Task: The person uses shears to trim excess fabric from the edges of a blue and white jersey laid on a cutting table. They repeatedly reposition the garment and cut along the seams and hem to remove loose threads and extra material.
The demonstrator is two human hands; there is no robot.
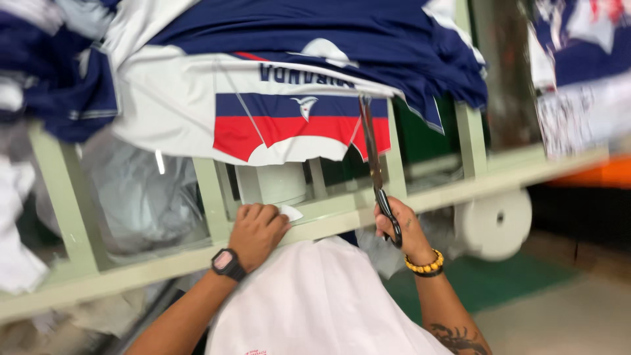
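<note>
Centre frame: right hand (402, 227) clenches long black-handled steel scissors (376, 167), blades up at the white, navy and red printed fabric panel (263, 112); left hand (257, 231), closed, pins a white scrap (289, 212) on the pale green worktop rail (328, 220), steadying it.

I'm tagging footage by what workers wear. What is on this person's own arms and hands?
Both forearms are bare, with no sleeves or gloves. The left hand has a black square digital wristwatch with a pinkish face at the wrist. The right hand has a yellow beaded bracelet beside a dark band, and a dark tattoo marks the right forearm.
</note>
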